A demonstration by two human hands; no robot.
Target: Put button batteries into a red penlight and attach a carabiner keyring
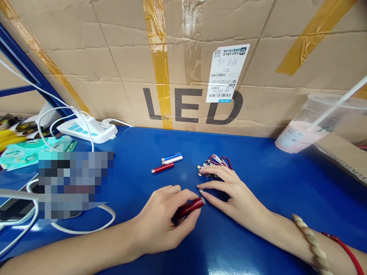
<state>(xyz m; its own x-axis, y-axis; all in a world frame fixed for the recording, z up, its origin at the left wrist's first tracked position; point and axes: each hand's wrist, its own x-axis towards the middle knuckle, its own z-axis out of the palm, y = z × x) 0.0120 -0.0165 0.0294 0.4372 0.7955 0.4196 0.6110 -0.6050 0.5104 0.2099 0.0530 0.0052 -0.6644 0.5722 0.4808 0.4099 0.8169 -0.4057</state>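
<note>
Head view: a red tube [191,208] is held in the left hand [168,219]; a small silver disc [202,190] is pinched by the right hand [237,191].
The tube is closed in by the left thumb and fingers, its grey end left bare toward the right fingertips. The right thumb and forefinger are set narrow about the disc; whether it is lifted cannot be told. The disc is best gripped by its rim, and the loose discs [199,174] under the outer right fingers are best left undisturbed.
</note>
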